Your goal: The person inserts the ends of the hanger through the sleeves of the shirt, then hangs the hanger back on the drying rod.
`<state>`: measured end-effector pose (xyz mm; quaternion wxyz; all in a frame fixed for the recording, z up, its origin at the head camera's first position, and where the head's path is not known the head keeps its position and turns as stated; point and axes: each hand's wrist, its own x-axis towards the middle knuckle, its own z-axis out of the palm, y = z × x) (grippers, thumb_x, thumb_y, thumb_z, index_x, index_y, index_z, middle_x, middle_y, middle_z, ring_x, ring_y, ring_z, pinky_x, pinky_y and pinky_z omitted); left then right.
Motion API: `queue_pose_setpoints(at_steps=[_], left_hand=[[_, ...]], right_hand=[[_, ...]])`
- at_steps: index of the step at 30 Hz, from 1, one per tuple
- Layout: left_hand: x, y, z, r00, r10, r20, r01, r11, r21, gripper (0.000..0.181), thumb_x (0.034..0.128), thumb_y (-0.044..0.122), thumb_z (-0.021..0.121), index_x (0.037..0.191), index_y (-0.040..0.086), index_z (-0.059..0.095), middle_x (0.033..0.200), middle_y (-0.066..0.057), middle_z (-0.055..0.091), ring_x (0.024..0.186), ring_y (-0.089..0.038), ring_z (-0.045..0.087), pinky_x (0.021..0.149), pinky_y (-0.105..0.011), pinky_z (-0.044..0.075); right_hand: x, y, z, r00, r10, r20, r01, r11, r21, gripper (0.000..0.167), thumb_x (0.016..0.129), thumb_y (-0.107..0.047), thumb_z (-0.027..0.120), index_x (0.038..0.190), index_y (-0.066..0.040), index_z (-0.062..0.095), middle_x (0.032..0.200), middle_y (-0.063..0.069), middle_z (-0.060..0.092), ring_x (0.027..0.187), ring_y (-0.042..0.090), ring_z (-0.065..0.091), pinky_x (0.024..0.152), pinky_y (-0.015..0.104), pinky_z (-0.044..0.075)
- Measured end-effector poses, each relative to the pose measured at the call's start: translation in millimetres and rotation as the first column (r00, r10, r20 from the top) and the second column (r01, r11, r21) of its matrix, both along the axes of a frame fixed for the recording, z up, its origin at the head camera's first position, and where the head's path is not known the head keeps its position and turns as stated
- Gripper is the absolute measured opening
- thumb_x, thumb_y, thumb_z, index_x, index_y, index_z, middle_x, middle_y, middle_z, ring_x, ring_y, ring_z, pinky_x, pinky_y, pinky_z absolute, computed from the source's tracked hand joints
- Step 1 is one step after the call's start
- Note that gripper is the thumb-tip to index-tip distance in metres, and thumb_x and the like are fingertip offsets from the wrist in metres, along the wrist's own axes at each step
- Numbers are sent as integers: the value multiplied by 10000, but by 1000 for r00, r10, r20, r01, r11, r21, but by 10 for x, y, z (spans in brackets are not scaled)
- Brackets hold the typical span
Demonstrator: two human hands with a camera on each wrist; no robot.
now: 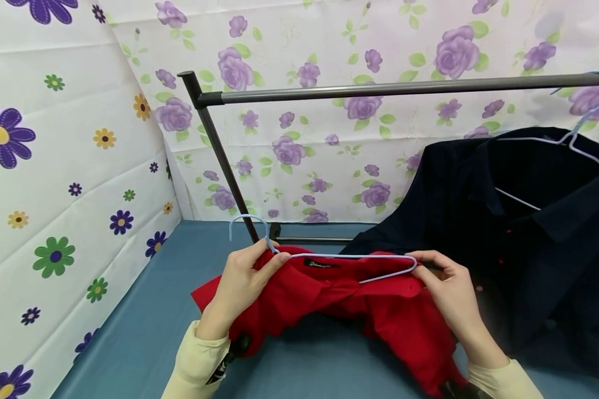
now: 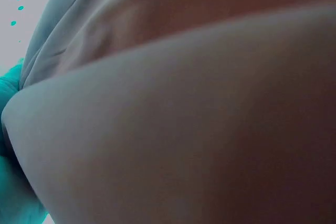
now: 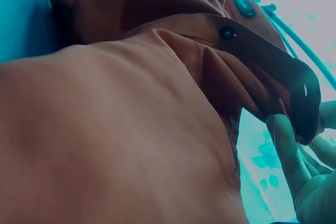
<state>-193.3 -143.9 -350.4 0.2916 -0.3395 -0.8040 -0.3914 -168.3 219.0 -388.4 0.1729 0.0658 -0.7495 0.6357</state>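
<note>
A red collared shirt (image 1: 299, 293) with a dark neck label hangs between both hands over the blue surface. A light-blue wire hanger (image 1: 349, 256) lies across its collar opening, hook up at the left. My left hand (image 1: 239, 277) pinches the hanger just below its hook, against the shirt. My right hand (image 1: 449, 282) pinches the shirt's collar edge beside the hanger's rounded right end. In the right wrist view the fingertips (image 3: 283, 129) grip the collar band. The hanger's left part is hidden by the shirt and hand. Blurred cloth fills the left wrist view.
A dark navy shirt (image 1: 459, 221) hangs at the right on another light-blue hanger (image 1: 579, 124), hooked over the dark metal rail (image 1: 379, 90). The rack's slanted post (image 1: 224, 160) stands behind my left hand. Flowered cloth (image 1: 289, 149) covers the walls behind the blue surface (image 1: 145, 310).
</note>
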Motion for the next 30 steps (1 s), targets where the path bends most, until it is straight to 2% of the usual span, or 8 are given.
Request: queue_pose_setpoints(at_steps=[3, 8, 14, 18, 22, 27, 30], left_hand=[[14, -19, -3, 1000, -22, -3, 22, 1000, -7, 122, 932, 216, 742, 966, 139, 653, 655, 85, 511, 536, -43, 387, 508, -225, 366], [26, -30, -50, 998, -52, 30, 53, 999, -8, 147, 905, 135, 763, 1017, 137, 668, 674, 102, 535, 559, -39, 413, 541, -234, 420], [22, -49, -120, 996, -61, 69, 61, 998, 4, 182, 891, 97, 769, 1037, 142, 672, 643, 127, 500, 536, -22, 357, 535, -233, 416], [0, -66, -122, 995, -71, 74, 71, 997, 4, 194, 906, 103, 755, 1082, 130, 678, 636, 111, 507, 531, -23, 350, 537, -235, 418], [-5, -77, -116, 993, -71, 94, 71, 997, 3, 197, 919, 99, 739, 1105, 128, 683, 651, 110, 531, 540, -27, 374, 550, -242, 430], [71, -66, -98, 983, -97, 159, 99, 995, -5, 190, 936, 113, 724, 1120, 134, 683, 611, 133, 482, 511, -21, 302, 524, -241, 391], [127, -58, -74, 974, -99, 202, 104, 994, -14, 183, 953, 132, 708, 1133, 144, 679, 664, 140, 544, 528, -23, 335, 536, -240, 400]], right_hand=[[2, -7, -6, 1000, 9, -22, -9, 1000, -1, 199, 963, -9, 655, 1152, 24, 708, 988, -30, 745, 772, 90, 705, 666, 224, 570], [9, -4, -1, 998, -29, -48, 29, 1000, 10, 181, 959, 13, 647, 1126, 19, 716, 966, 7, 748, 744, 110, 707, 649, 235, 576], [21, -17, 30, 990, -81, -112, 82, 997, -1, 162, 930, 84, 636, 1054, 43, 731, 905, 18, 745, 693, 108, 690, 603, 221, 565], [27, -48, 36, 971, -123, -207, 131, 991, 25, 167, 915, 120, 616, 991, 42, 743, 845, 25, 719, 640, 101, 665, 564, 199, 548], [31, -72, 24, 949, -129, -289, 155, 985, 69, 177, 902, 139, 610, 950, 35, 746, 873, 2, 695, 649, 71, 661, 569, 174, 540], [25, -66, 7, 928, -128, -350, 165, 983, 78, 210, 868, 190, 598, 887, 41, 745, 851, -4, 693, 635, 56, 651, 563, 145, 519], [7, -61, 12, 909, -133, -396, 177, 981, 78, 231, 847, 219, 585, 849, 51, 743, 828, 5, 694, 623, 60, 637, 557, 136, 503]])
